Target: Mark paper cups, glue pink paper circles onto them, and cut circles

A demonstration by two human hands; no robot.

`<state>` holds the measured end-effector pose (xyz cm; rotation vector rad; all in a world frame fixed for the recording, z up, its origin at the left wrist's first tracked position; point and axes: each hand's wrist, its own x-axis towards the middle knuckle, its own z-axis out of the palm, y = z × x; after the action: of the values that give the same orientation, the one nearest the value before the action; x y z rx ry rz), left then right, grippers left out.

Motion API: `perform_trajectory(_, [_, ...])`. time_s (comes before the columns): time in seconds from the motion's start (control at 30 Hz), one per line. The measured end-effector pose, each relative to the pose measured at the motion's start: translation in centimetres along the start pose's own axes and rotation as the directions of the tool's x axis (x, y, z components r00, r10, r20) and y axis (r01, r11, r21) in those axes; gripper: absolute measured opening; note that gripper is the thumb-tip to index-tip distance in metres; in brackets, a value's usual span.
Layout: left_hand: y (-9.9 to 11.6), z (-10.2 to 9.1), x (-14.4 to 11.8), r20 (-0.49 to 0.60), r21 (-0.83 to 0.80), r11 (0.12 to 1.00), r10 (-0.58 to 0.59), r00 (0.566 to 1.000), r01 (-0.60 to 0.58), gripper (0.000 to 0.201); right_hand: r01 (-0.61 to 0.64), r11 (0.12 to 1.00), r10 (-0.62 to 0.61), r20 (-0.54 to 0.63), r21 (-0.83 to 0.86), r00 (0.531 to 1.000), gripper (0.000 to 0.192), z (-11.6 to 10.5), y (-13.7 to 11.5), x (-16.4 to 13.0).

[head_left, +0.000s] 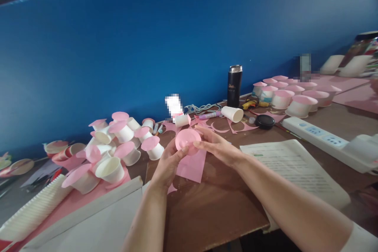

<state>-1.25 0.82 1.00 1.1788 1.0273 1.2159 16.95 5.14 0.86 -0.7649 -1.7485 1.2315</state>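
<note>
A round pink paper disc (186, 137) is held up between my two hands over the table. My left hand (169, 159) grips its lower left edge, with the thumb on the face. From the right, my right hand (217, 146) pinches the opposite edge between thumb and fingers. Whether a cup is behind the disc I cannot tell. Below it on the table lies a flat pink paper sheet (191, 169). Just beyond, a white paper cup (182, 120) rests on its side among pink paper scraps (220, 126).
White cups with pink discs (122, 132) crowd the left, near a long cup stack (35, 206). More disc-topped cups (301, 106) stand at right. A black flask (234, 86), black lid (265, 121), power strip (319, 136) and printed sheets (292, 169) lie around.
</note>
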Motion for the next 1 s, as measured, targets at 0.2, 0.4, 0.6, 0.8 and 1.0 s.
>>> perform_trajectory(0.2, [0.1,0.1,0.0,0.023,-0.034,0.999,0.01,1.0,-0.009,0.056,-0.078,0.98,0.074,0.025,0.185,0.997,0.059,0.0,0.4,0.1])
perform_trajectory(0.4, [-0.7,-0.2,0.3,0.018,-0.087,0.996,0.012,1.0,-0.011,0.053,-0.125,0.972,0.129,-0.011,0.198,0.992,0.055,0.0,0.7,0.3])
perform_trajectory(0.6, [-1.4,-0.7,0.5,-0.047,-0.17,0.985,0.019,0.999,-0.027,0.05,-0.122,0.959,0.124,0.008,0.254,0.992,0.057,0.1,0.7,0.3])
perform_trajectory(0.8, [-1.5,-0.8,0.6,-0.078,-0.16,0.987,0.012,0.997,-0.025,0.051,-0.112,0.95,0.108,0.03,0.29,0.994,0.052,0.2,0.7,0.4])
perform_trajectory(1.0, [-1.0,-0.7,0.5,-0.088,-0.132,0.99,0.034,0.996,-0.045,0.049,-0.107,0.947,0.078,0.108,0.302,0.991,0.049,0.1,0.7,0.4])
